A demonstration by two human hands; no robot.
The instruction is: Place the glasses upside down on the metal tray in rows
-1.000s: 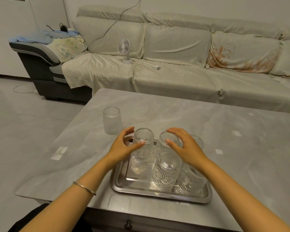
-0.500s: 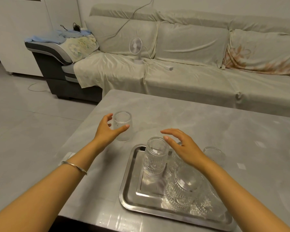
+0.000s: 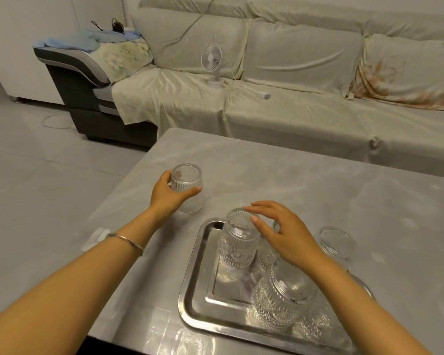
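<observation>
A metal tray (image 3: 195, 285) lies on the grey table near its front edge. Several ribbed clear glasses stand upside down on it: one at the far left (image 3: 237, 239), one nearer me (image 3: 283, 301), another at the far right (image 3: 336, 243), others partly hidden by my right arm. My left hand (image 3: 168, 196) is wrapped around a lone clear glass (image 3: 186, 187) that stands on the table left of the tray. My right hand (image 3: 280, 231) hovers over the tray beside the far-left glass, fingers spread, holding nothing.
The grey table (image 3: 292, 180) ends close on the left and front, with tiled floor beyond. A covered sofa (image 3: 305, 111) runs behind the table, with a small white fan (image 3: 212, 60) and cable on it.
My left hand left the tray, reached left and closed around the lone glass on the table. My right hand stayed over the tray glasses. The view shifted left.
</observation>
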